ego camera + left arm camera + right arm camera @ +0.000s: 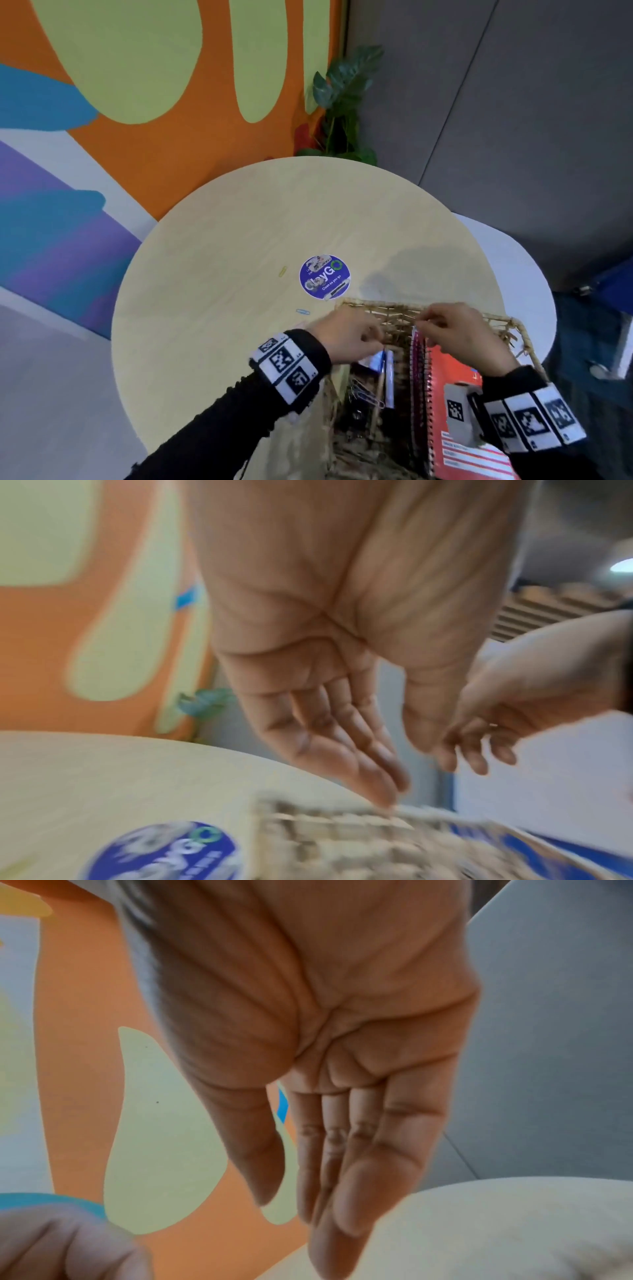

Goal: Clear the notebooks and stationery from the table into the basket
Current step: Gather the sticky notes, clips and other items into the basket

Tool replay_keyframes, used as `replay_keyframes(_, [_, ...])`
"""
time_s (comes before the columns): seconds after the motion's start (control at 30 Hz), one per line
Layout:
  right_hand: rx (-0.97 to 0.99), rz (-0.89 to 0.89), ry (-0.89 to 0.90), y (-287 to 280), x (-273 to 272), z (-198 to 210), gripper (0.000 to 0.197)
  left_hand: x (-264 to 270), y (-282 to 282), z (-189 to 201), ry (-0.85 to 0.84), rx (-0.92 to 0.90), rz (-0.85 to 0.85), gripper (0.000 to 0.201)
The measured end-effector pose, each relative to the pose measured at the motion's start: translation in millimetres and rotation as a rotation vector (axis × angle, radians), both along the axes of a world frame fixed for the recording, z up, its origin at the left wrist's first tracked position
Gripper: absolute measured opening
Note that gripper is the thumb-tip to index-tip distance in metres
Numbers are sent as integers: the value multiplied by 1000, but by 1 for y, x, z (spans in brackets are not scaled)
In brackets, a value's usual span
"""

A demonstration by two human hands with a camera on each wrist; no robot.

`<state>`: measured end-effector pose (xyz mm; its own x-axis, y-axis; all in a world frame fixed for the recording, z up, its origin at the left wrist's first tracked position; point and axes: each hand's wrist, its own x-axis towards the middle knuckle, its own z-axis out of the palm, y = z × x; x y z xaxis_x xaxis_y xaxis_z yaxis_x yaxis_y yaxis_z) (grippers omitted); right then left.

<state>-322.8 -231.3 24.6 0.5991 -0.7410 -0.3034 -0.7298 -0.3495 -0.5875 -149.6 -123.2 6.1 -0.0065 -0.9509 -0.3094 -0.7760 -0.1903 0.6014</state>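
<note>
A wicker basket (376, 303) stands at the near right of the round table (239, 222). In it a red spiral notebook (455, 387) and a dark one (416, 377) stand on edge beside pens (388, 380) and loose clips (363, 394). My left hand (375, 337) hovers over the basket's left part, and my right hand (424, 323) is at the top of the notebooks' spirals. In the wrist views the left hand (404, 767) and the right hand (298, 1226) have straight fingers and hold nothing. A yellow paper clip (283, 271) and a blue paper clip (303, 311) lie on the table.
A round blue sticker (324, 277) is fixed at the table's centre. A white surface (520, 267) adjoins the table on the right, and a potted plant (342, 102) stands behind it against the painted wall. The basket (342, 831) sits just below my left fingertips.
</note>
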Motion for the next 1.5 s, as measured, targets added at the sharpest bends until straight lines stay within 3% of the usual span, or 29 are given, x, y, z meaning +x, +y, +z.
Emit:
replay_keyframes(0.07, [-13, -14, -88, -12, 32, 7, 9, 41, 6, -12, 102, -90, 309, 17])
replay_keyframes(0.13, [9, -15, -160, -22, 71, 11, 8, 81, 10, -28, 69, -132, 527, 13])
replay_keyframes(0.27, [25, 46, -219, -24, 159, 4, 18, 150, 5, -70, -14, -25, 711, 12])
replay_keyframes(0.4, [33, 162, 45, -5, 226, -32, 18, 187, -16, -99, -59, 57, 752, 18])
replay_keyframes(0.53, [34, 240, 332, 0, 258, -61, 19, 204, -48, -114, -33, 113, 735, 21])
replay_keyframes(0.63, [-41, 214, 440, -4, 268, -68, 9, 210, -65, -123, -48, 150, 691, 27])
replay_keyframes(0.73, [-2, 255, 579, -2, 276, -70, 15, 212, -73, -127, -110, 206, 627, 25])
replay_keyframes(0.8, [38, 257, 629, 0, 282, -68, 8, 212, -76, -129, -137, 244, 580, 26])
replay_keyframes(0.87, [75, 245, 663, 1, 290, -73, 27, 211, -75, -128, -166, 270, 536, 27])
replay_keyframes(0.93, [71, 328, 761, 8, 293, -74, 23, 210, -73, -127, -169, 273, 520, 28])
replay_keyframes(0.97, [69, 378, 814, 12, 293, -74, 13, 211, -70, -125, -155, 271, 519, 29])
replay_keyframes(1.03, [-29, 498, 908, 22, 284, -76, 37, 214, -63, -121, -103, 253, 523, 28])
replay_keyframes(1.1, [-140, 543, 930, 35, 275, -77, 46, 219, -53, -115, -35, 218, 537, 27])
replay_keyframes(1.3, [-43, 260, 738, 37, 285, -93, 44, 232, -6, -88, 109, 4, 694, 11])
replay_keyframes(1.4, [-85, 405, 990, 45, 289, -89, 64, 235, 22, -82, 134, -76, 752, 9])
replay_keyframes(1.5, [-158, 586, 1138, 47, 290, -78, 67, 230, 48, -82, 143, -98, 780, 11])
